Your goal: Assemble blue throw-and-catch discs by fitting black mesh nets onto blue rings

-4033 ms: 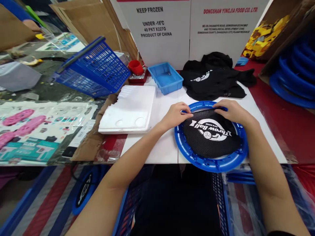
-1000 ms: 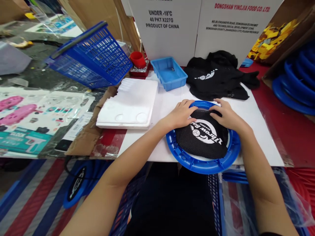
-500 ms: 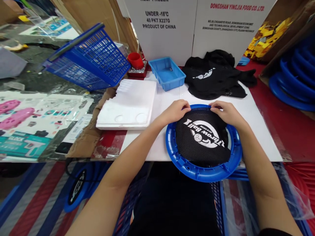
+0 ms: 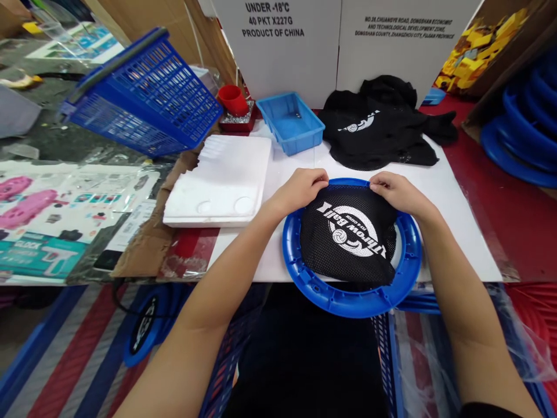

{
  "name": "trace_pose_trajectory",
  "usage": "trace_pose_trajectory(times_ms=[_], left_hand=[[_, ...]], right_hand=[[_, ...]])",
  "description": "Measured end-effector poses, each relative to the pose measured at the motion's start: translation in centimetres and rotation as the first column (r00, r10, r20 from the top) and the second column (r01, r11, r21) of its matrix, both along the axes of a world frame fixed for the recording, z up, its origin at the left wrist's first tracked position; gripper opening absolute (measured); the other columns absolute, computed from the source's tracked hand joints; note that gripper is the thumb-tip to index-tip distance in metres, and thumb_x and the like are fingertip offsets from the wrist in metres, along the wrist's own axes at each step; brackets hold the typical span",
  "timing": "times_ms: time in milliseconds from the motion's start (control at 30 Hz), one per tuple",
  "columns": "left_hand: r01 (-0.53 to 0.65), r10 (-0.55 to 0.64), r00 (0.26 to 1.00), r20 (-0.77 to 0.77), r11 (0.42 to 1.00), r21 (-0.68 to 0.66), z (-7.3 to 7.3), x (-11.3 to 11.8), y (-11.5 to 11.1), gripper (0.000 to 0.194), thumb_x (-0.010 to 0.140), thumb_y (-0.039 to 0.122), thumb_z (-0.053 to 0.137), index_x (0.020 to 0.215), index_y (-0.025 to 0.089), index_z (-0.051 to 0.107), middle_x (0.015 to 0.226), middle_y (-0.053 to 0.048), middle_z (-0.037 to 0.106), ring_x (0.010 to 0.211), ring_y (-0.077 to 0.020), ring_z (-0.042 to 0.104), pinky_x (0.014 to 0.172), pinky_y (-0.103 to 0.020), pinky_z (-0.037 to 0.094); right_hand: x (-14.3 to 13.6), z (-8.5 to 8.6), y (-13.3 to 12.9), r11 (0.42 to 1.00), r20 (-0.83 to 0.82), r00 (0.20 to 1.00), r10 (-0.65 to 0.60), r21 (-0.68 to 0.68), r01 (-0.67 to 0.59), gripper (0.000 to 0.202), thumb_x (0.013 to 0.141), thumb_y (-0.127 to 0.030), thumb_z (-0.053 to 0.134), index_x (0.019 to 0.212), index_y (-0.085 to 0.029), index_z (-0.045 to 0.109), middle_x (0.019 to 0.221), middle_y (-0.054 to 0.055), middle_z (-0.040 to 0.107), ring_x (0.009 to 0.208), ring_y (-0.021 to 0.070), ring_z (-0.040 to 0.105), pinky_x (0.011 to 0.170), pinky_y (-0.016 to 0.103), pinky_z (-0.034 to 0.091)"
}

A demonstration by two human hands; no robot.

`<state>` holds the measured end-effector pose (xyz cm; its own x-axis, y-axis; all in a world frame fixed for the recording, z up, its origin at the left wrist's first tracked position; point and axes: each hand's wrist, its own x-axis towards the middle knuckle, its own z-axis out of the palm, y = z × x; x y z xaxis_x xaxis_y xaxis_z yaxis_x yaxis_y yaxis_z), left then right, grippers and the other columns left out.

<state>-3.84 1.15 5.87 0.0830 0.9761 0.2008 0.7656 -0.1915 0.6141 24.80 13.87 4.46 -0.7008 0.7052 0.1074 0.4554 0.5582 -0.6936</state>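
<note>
A round black mesh net (image 4: 348, 241) printed "Throw Ball" in white lies across a blue plastic ring (image 4: 337, 301). My left hand (image 4: 308, 184) pinches the net's far left edge against the ring's rim. At the far right of the rim, my right hand (image 4: 391, 188) pinches the same net edge, thumb and fingers together. Along the far side the net meets the ring; its near edge lies loose inside, showing bare ring at the front. The ring's near part overhangs the table edge.
Behind lie more black nets (image 4: 378, 125) and a light blue tray (image 4: 293, 125). To the left are a white foam block (image 4: 221, 180), a tilted blue basket (image 4: 148, 98) and a red cup (image 4: 234, 100). Blue rings (image 4: 522, 139) are stacked at right, before yellow parts (image 4: 481, 52).
My view has shifted slightly. Both hands still pinch the net at the ring's far rim; the left has slid a little outward, and the net's near edge sits slightly farther from the front rim.
</note>
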Motion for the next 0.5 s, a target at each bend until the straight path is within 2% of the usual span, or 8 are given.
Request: trace_pose_trajectory(times_ms=[167,300,400,500], left_hand=[[0.093,-0.092,0.996,-0.021,0.994,0.056,-1.1,-0.9,0.7,0.017,0.1,0.021,0.063,0.096,0.02,0.08,0.101,-0.007,0.083,0.091,-0.0207,0.073,0.091,-0.036,0.054],[0.184,-0.179,0.983,-0.048,0.974,0.13,-1.9,-1.3,1.3,0.018,0.101,0.02,0.064,0.1,0.02,0.082,0.103,-0.008,0.083,0.096,-0.0219,0.075,0.094,-0.037,0.056],[0.188,-0.186,0.982,-0.028,0.97,0.154,-2.4,-1.4,1.5,0.018,0.101,0.02,0.065,0.102,0.02,0.083,0.103,-0.008,0.084,0.096,-0.0217,0.076,0.094,-0.037,0.057],[0.168,-0.168,0.986,-0.011,0.973,0.157,-2.7,-1.5,1.6,0.018,0.1,0.02,0.067,0.101,0.022,0.085,0.102,-0.007,0.084,0.094,-0.0208,0.077,0.094,-0.036,0.058]], right_hand=[[-0.1,0.4,-0.8,0.999,0.009,0.999,-0.036,0.022,0.036,0.017,0.091,-0.034,0.061,0.088,-0.022,0.072,0.104,0.011,0.077,0.098,0.0302,0.069,0.09,0.046,0.052],[0.4,0.8,-0.7,0.998,-0.003,0.999,-0.034,-0.06,0.034,0.02,0.092,-0.038,0.063,0.09,-0.022,0.075,0.103,0.009,0.079,0.097,0.0298,0.069,0.091,0.046,0.054],[0.7,0.7,-0.4,0.989,-0.013,1.0,-0.014,-0.15,0.012,0.023,0.092,-0.042,0.065,0.093,-0.022,0.077,0.1,0.007,0.079,0.093,0.0291,0.069,0.088,0.044,0.054],[0.6,0.4,-0.4,0.992,-0.015,1.0,-0.01,-0.128,0.008,0.021,0.091,-0.041,0.066,0.094,-0.023,0.077,0.104,0.007,0.08,0.096,0.0296,0.07,0.089,0.044,0.054]])
